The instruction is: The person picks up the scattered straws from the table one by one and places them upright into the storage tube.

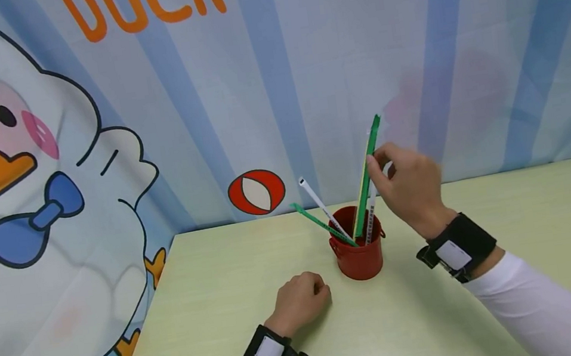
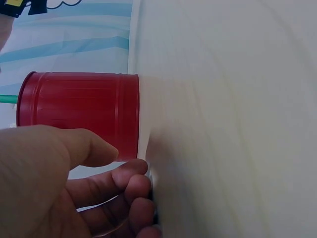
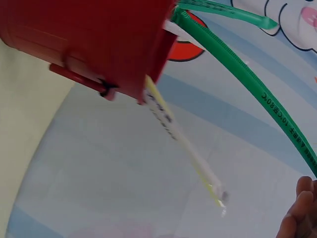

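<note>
A small red pail [image 1: 360, 261] stands upright on the table, holding several straws in paper or film wrappers. My right hand [image 1: 410, 185] pinches a long green-wrapped straw [image 1: 365, 194] partway up, its lower end inside the pail. In the right wrist view this straw bows outward from the rim towards the fingertips [image 3: 301, 210]. Another green straw [image 1: 318, 220] and a white straw [image 1: 319, 200] lean out to the left; a white one with print [image 3: 183, 144] leans right. My left hand [image 1: 302, 302] rests on the table in front of the pail, fingers loosely curled around nothing.
The pale table [image 1: 213, 284] runs back to a blue striped curtain [image 1: 337, 75] with a duck print [image 1: 80, 301] on the left. Black wrist straps [image 1: 462, 245] with small cameras sit on both arms. The pail's handle [image 3: 79, 79] hangs at its side.
</note>
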Demonstrator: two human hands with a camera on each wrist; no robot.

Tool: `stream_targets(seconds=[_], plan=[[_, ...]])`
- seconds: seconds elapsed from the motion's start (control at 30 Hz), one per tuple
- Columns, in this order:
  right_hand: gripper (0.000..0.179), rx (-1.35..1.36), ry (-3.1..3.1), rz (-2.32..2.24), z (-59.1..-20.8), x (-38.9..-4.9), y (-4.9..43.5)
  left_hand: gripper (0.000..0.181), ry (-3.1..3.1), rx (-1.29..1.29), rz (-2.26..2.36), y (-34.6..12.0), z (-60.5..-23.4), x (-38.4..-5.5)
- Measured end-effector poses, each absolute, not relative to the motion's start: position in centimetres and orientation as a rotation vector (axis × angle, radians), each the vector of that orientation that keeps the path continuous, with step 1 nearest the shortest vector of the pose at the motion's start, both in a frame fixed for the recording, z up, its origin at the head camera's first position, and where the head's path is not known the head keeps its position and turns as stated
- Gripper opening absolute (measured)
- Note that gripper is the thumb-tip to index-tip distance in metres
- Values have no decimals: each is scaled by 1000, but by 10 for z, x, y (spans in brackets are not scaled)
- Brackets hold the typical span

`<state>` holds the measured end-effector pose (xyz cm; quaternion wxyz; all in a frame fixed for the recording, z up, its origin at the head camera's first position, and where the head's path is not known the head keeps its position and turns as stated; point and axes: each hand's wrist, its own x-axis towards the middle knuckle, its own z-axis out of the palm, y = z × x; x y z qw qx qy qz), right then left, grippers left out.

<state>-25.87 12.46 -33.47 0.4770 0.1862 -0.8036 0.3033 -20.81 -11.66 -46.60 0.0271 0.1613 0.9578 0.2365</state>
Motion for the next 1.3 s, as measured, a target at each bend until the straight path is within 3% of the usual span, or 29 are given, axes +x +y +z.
stream_targets(seconds=[0.77,1.3], plan=[[18,398,-2328,744,-397,-263,106,31,2971,500,728,-115,-465,-206],[19,392,-2414,741,-409,-259,99,31,2978,509,726,-118,-467,-207]])
